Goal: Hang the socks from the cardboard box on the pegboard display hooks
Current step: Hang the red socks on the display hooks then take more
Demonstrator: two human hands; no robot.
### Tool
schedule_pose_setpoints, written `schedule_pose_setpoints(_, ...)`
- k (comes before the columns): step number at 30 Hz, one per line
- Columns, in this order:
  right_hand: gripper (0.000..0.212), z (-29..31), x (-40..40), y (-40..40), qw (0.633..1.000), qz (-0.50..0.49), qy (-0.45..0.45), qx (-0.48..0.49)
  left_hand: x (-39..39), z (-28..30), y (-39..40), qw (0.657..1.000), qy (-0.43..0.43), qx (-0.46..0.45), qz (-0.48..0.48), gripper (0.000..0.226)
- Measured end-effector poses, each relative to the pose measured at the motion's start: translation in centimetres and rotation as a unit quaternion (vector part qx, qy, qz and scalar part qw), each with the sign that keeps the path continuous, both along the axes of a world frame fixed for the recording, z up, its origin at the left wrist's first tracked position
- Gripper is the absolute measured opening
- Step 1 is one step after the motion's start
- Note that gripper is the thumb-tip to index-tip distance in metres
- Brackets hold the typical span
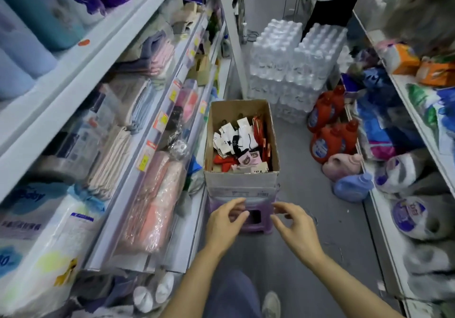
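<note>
Below, the left hand [225,221] and the right hand [293,223] are extended with fingers loosely spread and nothing grasped, held just short of the purple stool [256,215], presumably in readiness to reach forward. Upon the stool's seat the cardboard box [242,181] is carried, raised for easier access; the socks [240,143] are heaped inside, toward its near end. No pegboard can be made out; shelves [157,111] flank the aisle.

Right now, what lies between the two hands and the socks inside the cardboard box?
In the head view, the near wall of the cardboard box and the purple stool top separate the left hand and right hand from the socks.
</note>
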State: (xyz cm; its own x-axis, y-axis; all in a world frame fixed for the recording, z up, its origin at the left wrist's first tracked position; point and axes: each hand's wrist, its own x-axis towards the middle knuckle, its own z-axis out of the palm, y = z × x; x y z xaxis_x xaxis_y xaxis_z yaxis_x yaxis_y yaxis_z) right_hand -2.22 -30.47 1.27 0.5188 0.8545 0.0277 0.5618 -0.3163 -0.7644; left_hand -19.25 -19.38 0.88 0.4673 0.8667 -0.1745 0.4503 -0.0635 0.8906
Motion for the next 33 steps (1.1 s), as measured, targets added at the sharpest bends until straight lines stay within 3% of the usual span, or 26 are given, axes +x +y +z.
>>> schedule_pose_setpoints(7, 0.026, -1.1, 5.3, 10.7, 1.0, 0.003, -0.019, -0.014, 5.4, -1.0, 14.4, 0.997, 0.005, 0.043, 0.056, 0.028)
schedule_pose_setpoints(14, 0.024, -3.3, 7.9, 18.3, 0.998, -0.012, -0.031, -0.047, 15.0, -6.1, 25.3, 0.994, 0.103, -0.016, -0.013, 0.028)
schedule_pose_setpoints(18, 0.024, -4.3, 8.8, 19.8, 0.997, -0.05, -0.019, -0.059, 20.9, -10.0, 26.7, 0.978, 0.172, -0.08, -0.089, 0.033)
schedule_pose_setpoints(21, 0.025, -5.0, 9.7, 20.1, 0.995, -0.055, -0.023, -0.081, 24.8, -12.6, 26.1, 0.962, 0.225, -0.078, -0.134, 0.034)
schedule_pose_setpoints(27, 0.029, -6.1, 12.2, 21.0, 0.993, 0.02, -0.075, -0.086, 27.6, -15.5, 26.1, 0.969, 0.204, -0.137, -0.034, 0.039)
schedule_pose_setpoints(33, 0.025, -6.8, 14.4, 23.0, 0.974, 0.114, -0.173, -0.091, 26.3, -15.5, 27.4, 0.966, 0.22, -0.139, 0.004, 0.02)
